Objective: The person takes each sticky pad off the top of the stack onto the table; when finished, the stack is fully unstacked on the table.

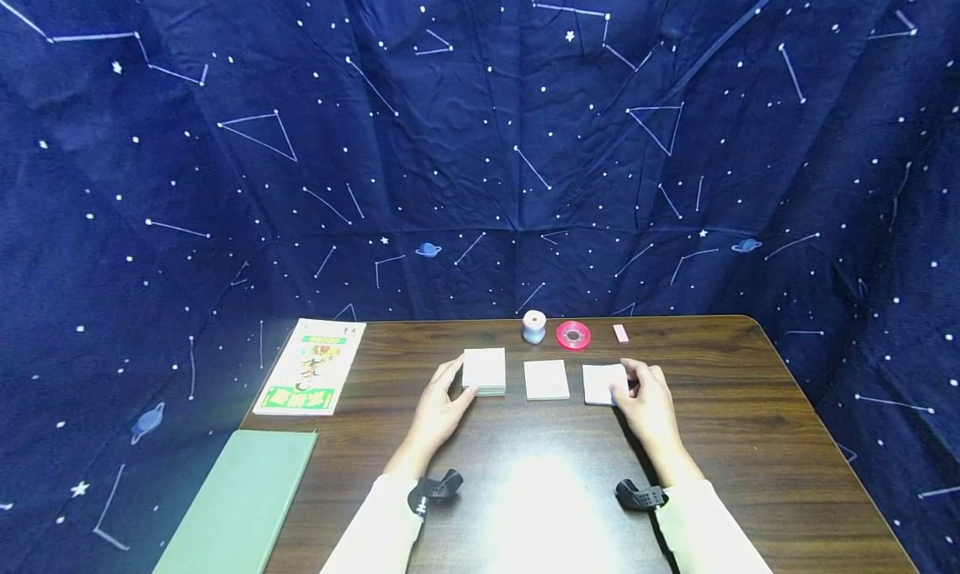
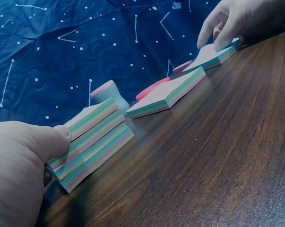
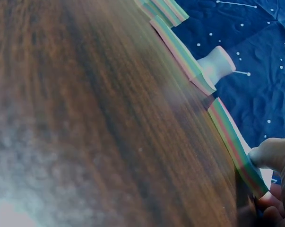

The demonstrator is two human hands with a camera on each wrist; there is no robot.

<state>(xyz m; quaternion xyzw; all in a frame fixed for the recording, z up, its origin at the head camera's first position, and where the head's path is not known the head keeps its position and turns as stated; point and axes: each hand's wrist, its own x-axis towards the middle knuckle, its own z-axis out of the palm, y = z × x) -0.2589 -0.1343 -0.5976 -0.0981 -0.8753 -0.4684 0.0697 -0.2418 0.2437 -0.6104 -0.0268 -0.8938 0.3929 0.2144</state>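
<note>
Three piles of paper note pads with coloured layered edges lie in a row on the table. My left hand (image 1: 437, 411) grips the left stack (image 2: 97, 142), its thumb against the near corner; this stack looks about three pads high. The middle pad (image 1: 546, 379) lies flat, touched by neither hand. At the right end, my right hand (image 1: 651, 399) pinches the right pad (image 1: 600, 384) at its right side, and the pad's top sheet looks bent up in the left wrist view. Some fingers of both hands are hidden behind the pads.
Behind the pads stand a pale spool (image 1: 534, 327), a pink ring-shaped roll (image 1: 573, 336) and a small pink block (image 1: 620, 333). To the left lie a printed booklet (image 1: 309, 366) and a green book or folder (image 1: 240, 499). A starry blue cloth (image 1: 480, 182) hangs beyond the table.
</note>
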